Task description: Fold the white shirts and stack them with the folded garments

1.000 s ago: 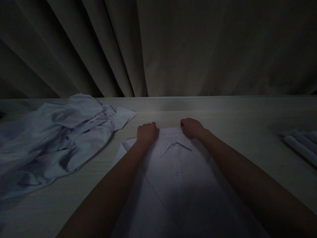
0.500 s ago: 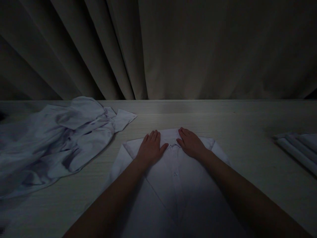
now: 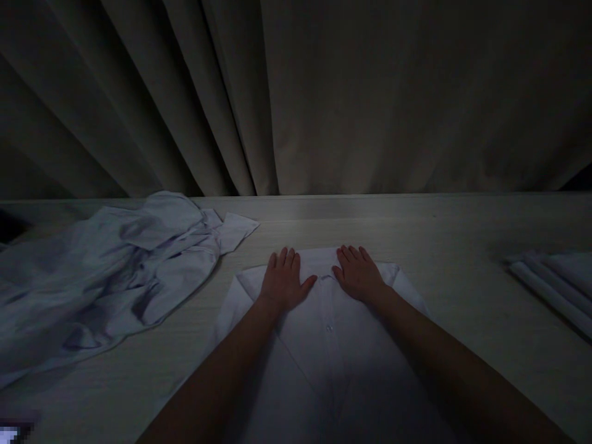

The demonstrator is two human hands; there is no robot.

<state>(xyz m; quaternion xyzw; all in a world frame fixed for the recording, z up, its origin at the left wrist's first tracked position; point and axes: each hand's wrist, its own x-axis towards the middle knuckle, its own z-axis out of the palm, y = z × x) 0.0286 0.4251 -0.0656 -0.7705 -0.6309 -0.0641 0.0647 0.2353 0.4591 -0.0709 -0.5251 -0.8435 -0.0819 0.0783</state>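
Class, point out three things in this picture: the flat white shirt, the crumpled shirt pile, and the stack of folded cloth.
flat white shirt (image 3: 329, 345), head view, on its button placket.
crumpled shirt pile (image 3: 106, 277), head view, on its rumpled middle.
stack of folded cloth (image 3: 555, 280), head view, on its top fold.

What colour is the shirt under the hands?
White, plain, no pattern; the shirt shows in the dim head view.

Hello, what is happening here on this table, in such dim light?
A person presses both palms flat on a white shirt lying buttoned and face up on the table. The left hand and right hand rest on either side of the collar, fingers spread. A crumpled pile of shirts lies to the left, and folded shirts sit at the right edge. A curtain hangs behind.
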